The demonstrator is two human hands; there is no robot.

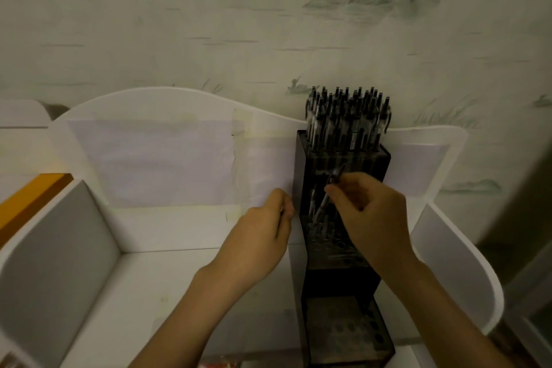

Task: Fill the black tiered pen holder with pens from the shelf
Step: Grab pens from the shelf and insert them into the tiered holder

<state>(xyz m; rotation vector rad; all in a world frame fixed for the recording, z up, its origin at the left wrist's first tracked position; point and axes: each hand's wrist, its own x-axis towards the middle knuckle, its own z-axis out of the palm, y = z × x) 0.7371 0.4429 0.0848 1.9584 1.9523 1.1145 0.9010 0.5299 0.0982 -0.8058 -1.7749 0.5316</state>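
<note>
Black tiered pen holder point(343, 251) stands upright on the white shelf point(167, 287), directly under and between the two hands, stepping up away from the person. Top tier, beyond the right hand, packed tight with dark clip pens point(348, 116), caps up. Middle tier, beneath the right hand, holds only a few pens; rows of round holes show. Lowest tier, nearer than both hands, shows open holes. Right hand point(373, 218) pinches one pen point(330, 188) tilted over the middle tier. Left hand point(263, 230), fingers curled, lies against the holder's left wall; cannot tell whether it holds anything.
</note>
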